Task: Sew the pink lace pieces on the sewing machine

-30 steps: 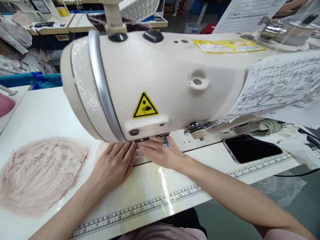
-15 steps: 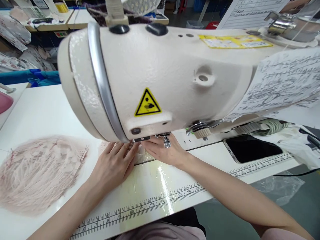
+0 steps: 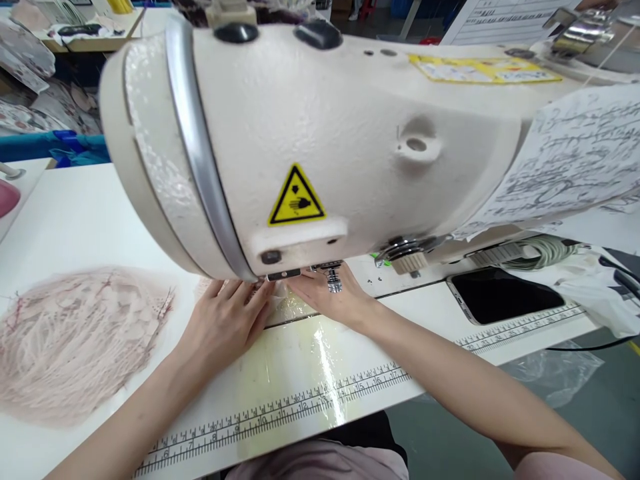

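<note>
Under the head of a white sewing machine [image 3: 360, 113], my left hand [image 3: 225, 320] lies flat with fingers stretched forward over pale pink lace fabric [image 3: 202, 287]. Most of that fabric is covered by the hand and the machine. My right hand [image 3: 337, 299] reaches in from the right, beside the needle area, close to the left fingertips. Its fingertips are hidden under the machine head, so what they hold does not show. To the left, another piece of pale pink lace [image 3: 85, 347] with reddish threads along its edges lies on the white table [image 3: 85, 207].
A black-screened phone [image 3: 505, 297] and a coiled grey-green cord [image 3: 547, 253] lie right of the machine. A printed ruler strip [image 3: 280, 417] follows the table's front edge. Handwritten paper [image 3: 570, 160] hangs on the machine. Clear plastic [image 3: 557, 377] is below the table at right.
The camera view has shifted slightly, so the machine head appears larger and higher. Both hands keep nearly the same position, the left a touch further left.
</note>
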`<state>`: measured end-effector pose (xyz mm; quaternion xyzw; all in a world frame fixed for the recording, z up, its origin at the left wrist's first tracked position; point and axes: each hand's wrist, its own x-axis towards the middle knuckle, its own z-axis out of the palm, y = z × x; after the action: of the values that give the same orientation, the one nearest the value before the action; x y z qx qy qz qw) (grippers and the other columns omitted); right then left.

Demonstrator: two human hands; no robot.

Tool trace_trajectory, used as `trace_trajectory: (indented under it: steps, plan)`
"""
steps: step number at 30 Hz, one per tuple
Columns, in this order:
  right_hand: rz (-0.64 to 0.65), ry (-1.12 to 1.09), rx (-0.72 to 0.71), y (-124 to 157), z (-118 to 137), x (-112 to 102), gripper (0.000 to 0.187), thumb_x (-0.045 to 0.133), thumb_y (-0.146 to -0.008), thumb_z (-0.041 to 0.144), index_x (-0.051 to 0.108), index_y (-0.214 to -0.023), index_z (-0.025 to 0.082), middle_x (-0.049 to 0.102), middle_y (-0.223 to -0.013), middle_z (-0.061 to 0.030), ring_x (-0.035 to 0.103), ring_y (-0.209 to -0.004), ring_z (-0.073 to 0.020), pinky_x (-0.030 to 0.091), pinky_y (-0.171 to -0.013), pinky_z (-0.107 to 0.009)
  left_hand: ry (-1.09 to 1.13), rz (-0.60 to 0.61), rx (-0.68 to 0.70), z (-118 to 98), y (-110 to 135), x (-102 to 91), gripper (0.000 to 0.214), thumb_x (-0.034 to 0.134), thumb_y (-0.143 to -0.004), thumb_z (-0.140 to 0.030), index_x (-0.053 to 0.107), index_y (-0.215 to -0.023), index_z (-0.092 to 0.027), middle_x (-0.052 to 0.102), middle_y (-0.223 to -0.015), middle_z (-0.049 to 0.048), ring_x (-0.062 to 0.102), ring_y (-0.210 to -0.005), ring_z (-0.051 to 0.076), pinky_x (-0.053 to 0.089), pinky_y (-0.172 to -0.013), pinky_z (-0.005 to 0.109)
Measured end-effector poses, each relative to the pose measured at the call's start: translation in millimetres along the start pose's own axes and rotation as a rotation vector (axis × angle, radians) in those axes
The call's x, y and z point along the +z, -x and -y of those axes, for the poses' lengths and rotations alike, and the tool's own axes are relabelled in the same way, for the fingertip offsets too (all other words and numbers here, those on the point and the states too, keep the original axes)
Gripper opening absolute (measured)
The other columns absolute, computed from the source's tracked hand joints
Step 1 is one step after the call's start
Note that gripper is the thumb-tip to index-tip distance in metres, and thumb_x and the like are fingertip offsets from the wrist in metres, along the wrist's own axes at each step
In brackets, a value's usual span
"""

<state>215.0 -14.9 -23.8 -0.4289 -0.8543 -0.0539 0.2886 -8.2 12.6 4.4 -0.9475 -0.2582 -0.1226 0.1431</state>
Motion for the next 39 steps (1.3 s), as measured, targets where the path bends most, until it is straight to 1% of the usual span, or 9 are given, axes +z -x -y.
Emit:
trace_trajectory:
  steps: [4, 9, 13, 19, 22, 27, 30, 33, 39]
  plan:
    - [0.011, 0.079, 0.017, 0.1, -3.8, 8.4, 0.035, 0.053, -0.090, 0.008, 0.060, -0.120, 0.024, 0.069, -0.085, -0.0037, 0.064, -0.080, -0.0149, 0.051, -0.061, -0.024, -0.020, -0.004, -0.006, 0.3, -1.6, 0.4, 0.037, 0.050, -0.095, -0.029, 0.058, -0.126, -0.011, 0.070, -0.079, 0.0063, 0.065, -0.070, 0.025, 0.048, -0.071, 0.042]
    - [-0.016, 0.118, 0.037, -2.6, 1.5, 1.3, 0.030, 0.055, -0.089, 0.008, 0.065, -0.111, 0.026, 0.069, -0.088, -0.0034, 0.063, -0.080, -0.0156, 0.049, -0.060, -0.026, 0.037, -0.104, 0.105, 2.4, 2.6, 1.7, 0.029, 0.050, -0.094, -0.015, 0.058, -0.121, -0.011, 0.070, -0.116, 0.0094, 0.067, -0.100, 0.024, 0.047, -0.087, 0.041]
    - [-0.023, 0.215, 0.050, -8.2, 6.9, -4.8, 0.028, 0.053, -0.088, 0.006, 0.067, -0.103, 0.025, 0.070, -0.090, -0.0021, 0.061, -0.074, -0.0158, 0.045, -0.057, -0.029, 0.066, -0.106, 0.144, 4.8, 6.0, 0.0, 0.025, 0.045, -0.093, -0.008, 0.059, -0.114, -0.010, 0.069, -0.120, 0.0105, 0.065, -0.110, 0.023, 0.045, -0.094, 0.041]
    - [0.027, 0.267, 0.019, -11.5, 13.8, -12.3, 0.032, 0.047, -0.088, 0.001, 0.068, -0.098, 0.023, 0.071, -0.086, 0.0027, 0.055, -0.066, -0.0114, 0.035, -0.051, -0.027, 0.091, -0.093, 0.108, 7.1, 3.9, -2.8, 0.013, 0.050, -0.092, -0.011, 0.060, -0.101, -0.014, 0.071, -0.114, 0.0102, 0.069, -0.101, 0.022, 0.044, -0.097, 0.041]
    - [0.035, 0.282, 0.017, -10.1, 16.6, -15.0, 0.035, 0.047, -0.086, -0.001, 0.068, -0.100, 0.023, 0.072, -0.091, 0.0041, 0.052, -0.063, -0.0097, 0.030, -0.050, -0.027, 0.084, -0.106, 0.093, 8.4, 2.6, -2.8, 0.010, 0.052, -0.092, -0.012, 0.060, -0.097, -0.014, 0.072, -0.111, 0.0108, 0.071, -0.094, 0.021, 0.045, -0.093, 0.040]
    - [-0.015, 0.214, -0.040, -10.6, 14.4, -7.5, 0.026, 0.049, -0.085, 0.000, 0.065, -0.090, 0.020, 0.072, -0.101, 0.0058, 0.053, -0.064, -0.0066, 0.024, -0.049, -0.028, 0.078, -0.092, 0.077, 9.7, 2.8, -3.3, 0.010, 0.052, -0.092, -0.012, 0.060, -0.097, -0.013, 0.073, -0.109, 0.0116, 0.070, -0.089, 0.021, 0.045, -0.086, 0.039]
    - [-0.041, 0.173, -0.031, -11.5, 12.6, -3.9, 0.022, 0.051, -0.086, 0.002, 0.064, -0.088, 0.020, 0.072, -0.095, 0.0065, 0.053, -0.064, -0.0073, 0.025, -0.051, -0.029, 0.090, -0.083, 0.020, 7.2, 5.1, -4.3, 0.021, 0.052, -0.090, -0.013, 0.059, -0.110, -0.015, 0.071, -0.113, 0.0093, 0.069, -0.090, 0.022, 0.044, -0.083, 0.040]
    - [-0.021, 0.086, -0.035, -11.8, 12.9, -3.6, 0.018, 0.050, -0.088, 0.006, 0.061, -0.093, 0.020, 0.070, -0.092, 0.0053, 0.054, -0.068, -0.0085, 0.028, -0.053, -0.028, 0.139, -0.087, -0.096, 2.8, 8.6, -6.2, 0.035, 0.051, -0.085, -0.010, 0.054, -0.120, -0.018, 0.073, -0.100, 0.0054, 0.067, -0.084, 0.023, 0.043, -0.083, 0.042]
    - [-0.048, 0.033, -0.115, -8.4, 18.5, 0.0, 0.008, 0.049, -0.092, 0.016, 0.056, -0.095, 0.020, 0.066, -0.083, 0.0021, 0.052, -0.075, -0.0115, 0.038, -0.060, -0.025, 0.291, -0.132, -0.095, -2.7, 13.5, -11.4, 0.041, 0.045, -0.076, -0.001, 0.050, -0.113, -0.019, 0.070, -0.078, -0.0028, 0.063, -0.061, 0.016, 0.040, -0.087, 0.041]
